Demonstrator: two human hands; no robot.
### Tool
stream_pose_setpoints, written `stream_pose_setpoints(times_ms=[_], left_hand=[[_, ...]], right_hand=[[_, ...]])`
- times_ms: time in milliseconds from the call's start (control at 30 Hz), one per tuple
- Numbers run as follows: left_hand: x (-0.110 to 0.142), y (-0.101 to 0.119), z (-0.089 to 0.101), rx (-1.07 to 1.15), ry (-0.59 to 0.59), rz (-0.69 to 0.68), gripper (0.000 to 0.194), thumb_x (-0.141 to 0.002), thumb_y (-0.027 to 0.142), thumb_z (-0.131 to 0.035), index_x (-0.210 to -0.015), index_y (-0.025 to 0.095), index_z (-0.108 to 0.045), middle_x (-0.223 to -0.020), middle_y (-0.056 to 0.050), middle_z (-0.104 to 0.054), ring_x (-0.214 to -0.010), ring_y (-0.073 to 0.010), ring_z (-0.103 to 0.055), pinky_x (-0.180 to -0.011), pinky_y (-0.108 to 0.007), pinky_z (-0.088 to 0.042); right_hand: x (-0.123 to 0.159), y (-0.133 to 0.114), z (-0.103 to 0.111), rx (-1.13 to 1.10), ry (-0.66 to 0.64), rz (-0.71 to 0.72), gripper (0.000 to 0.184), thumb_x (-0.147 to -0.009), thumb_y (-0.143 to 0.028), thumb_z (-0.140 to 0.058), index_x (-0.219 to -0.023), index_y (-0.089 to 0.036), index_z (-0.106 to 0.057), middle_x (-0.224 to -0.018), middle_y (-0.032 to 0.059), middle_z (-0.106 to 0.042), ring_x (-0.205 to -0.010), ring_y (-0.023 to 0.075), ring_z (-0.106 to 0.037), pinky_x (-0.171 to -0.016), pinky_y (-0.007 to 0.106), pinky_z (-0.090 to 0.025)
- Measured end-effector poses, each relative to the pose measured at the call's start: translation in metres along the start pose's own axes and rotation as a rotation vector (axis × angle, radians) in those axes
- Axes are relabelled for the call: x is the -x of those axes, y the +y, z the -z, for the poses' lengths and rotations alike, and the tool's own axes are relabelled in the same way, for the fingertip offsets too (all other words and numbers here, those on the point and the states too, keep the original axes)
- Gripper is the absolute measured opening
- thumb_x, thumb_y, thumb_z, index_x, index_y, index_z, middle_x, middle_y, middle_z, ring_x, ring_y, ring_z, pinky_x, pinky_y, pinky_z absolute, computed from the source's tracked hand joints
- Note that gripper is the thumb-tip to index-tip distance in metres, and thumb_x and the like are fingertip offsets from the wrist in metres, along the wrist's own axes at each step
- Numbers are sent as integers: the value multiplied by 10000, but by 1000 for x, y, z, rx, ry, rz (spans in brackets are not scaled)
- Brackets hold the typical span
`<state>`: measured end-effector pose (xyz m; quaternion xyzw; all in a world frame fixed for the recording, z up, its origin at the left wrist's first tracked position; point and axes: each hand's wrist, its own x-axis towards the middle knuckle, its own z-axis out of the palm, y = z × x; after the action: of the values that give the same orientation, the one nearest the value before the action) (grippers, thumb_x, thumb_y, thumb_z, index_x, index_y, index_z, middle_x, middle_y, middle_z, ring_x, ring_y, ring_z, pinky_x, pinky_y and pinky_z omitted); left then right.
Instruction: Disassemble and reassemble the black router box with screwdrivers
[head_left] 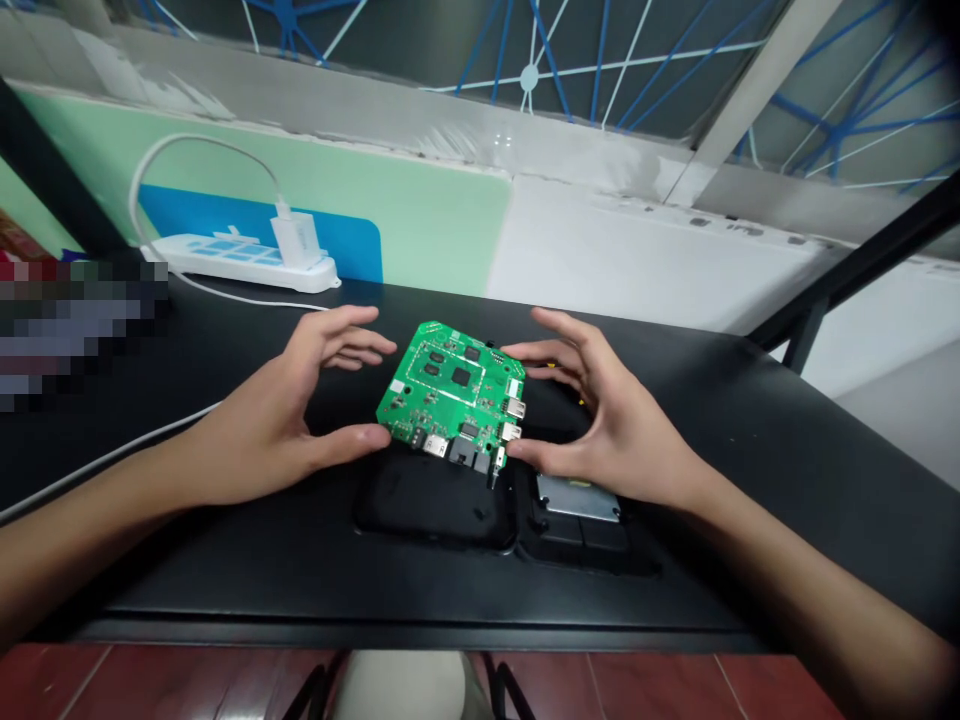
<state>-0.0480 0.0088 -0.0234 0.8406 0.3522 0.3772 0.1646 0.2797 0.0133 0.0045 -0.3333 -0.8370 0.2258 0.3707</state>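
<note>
A green circuit board [450,392] with black chips and silver ports lies tilted in the middle of the black table [750,480]. My left hand [289,405] is at its left edge, thumb tip touching the board's near left corner, fingers spread above. My right hand [600,420] is at its right edge, thumb by the ports, fingers curved apart. Neither hand grips the board. A black casing half [435,500] lies just below the board. A second black casing part with a grey metal plate [577,497] sits under my right hand.
A white power strip [240,262] with a white plug and cable stands at the back left of the table. A white cable [112,455] runs across the left side. A green, blue and white partition [420,215] closes the back. The table's near edge is below.
</note>
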Motion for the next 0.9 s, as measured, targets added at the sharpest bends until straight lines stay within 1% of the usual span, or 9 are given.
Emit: stream_pose_setpoints(times_ms=[67,167,267,333,400,500,633,767,900], left_hand=[[5,3,2,-14,-42,6,997,-847,513,-771,-1624,343,-170,-1492,-156,-533,-1339,-400,-577,-1086,-631,-525],[9,11,2,-45,-198,11,1339,-710,605,-873,-1667,326,20,-1601,-193,-425,-1432,-470,-484,-1062,-688,-531],[10,18,0,-52,-286,-24,1490,-616,639,-929,-1661,357,96,-1658,-172,-354,-1461,-467,-455,-1056,-642,-563],[9,21,0,-46,-292,-42,1491,-608,619,-944,-1659,378,85,-1669,-156,-340,-1453,-453,-472,-1072,-609,-565],[7,22,-1,-42,-308,-27,1461,-633,596,-938,-1660,374,76,-1673,-159,-331,-1457,-454,-466,-1100,-621,-537],[6,22,0,-23,-365,36,1460,-627,596,-932,-1655,360,78,-1671,-163,-314,-1485,-481,-406,-1152,-661,-460],[6,21,0,25,-394,107,1460,-596,593,-935,-1647,382,57,-1678,-122,-271,-1521,-491,-320,-1210,-644,-386],[5,20,-1,9,-376,94,1476,-580,593,-937,-1643,390,67,-1691,-111,-224,-1518,-495,-318,-1223,-626,-378],[5,18,-2,-17,-362,137,1468,-608,624,-918,-1632,380,105,-1679,-144,-241,-1494,-497,-363,-1186,-675,-401]], right_hand=[[0,-2,2,42,-19,31,1027,-706,-369,-890,-1550,-287,-311,-1373,102,-664,-1291,289,-652,-1129,562,-545],[1,-4,5,87,-52,59,1056,-703,-385,-896,-1568,-311,-294,-1387,100,-657,-1286,300,-659,-1111,571,-559],[2,-5,7,109,-74,81,1086,-693,-387,-907,-1580,-320,-283,-1391,103,-654,-1285,308,-663,-1088,570,-580],[2,-6,6,114,-83,87,1091,-690,-387,-910,-1582,-326,-285,-1393,101,-653,-1290,308,-660,-1082,566,-586],[3,-6,6,117,-88,91,1092,-687,-388,-911,-1583,-332,-289,-1394,95,-652,-1291,306,-658,-1083,564,-584],[3,-7,5,116,-95,91,1099,-685,-387,-912,-1587,-333,-286,-1397,88,-652,-1289,300,-657,-1098,551,-574],[3,-7,6,109,-99,87,1127,-680,-388,-917,-1596,-329,-264,-1402,92,-646,-1283,291,-659,-1099,520,-575],[3,-7,6,112,-106,81,1135,-685,-393,-913,-1601,-329,-246,-1405,90,-645,-1286,285,-658,-1104,501,-574],[4,-9,5,119,-118,86,1123,-696,-398,-905,-1600,-329,-242,-1407,89,-645,-1284,284,-657,-1107,502,-570]])
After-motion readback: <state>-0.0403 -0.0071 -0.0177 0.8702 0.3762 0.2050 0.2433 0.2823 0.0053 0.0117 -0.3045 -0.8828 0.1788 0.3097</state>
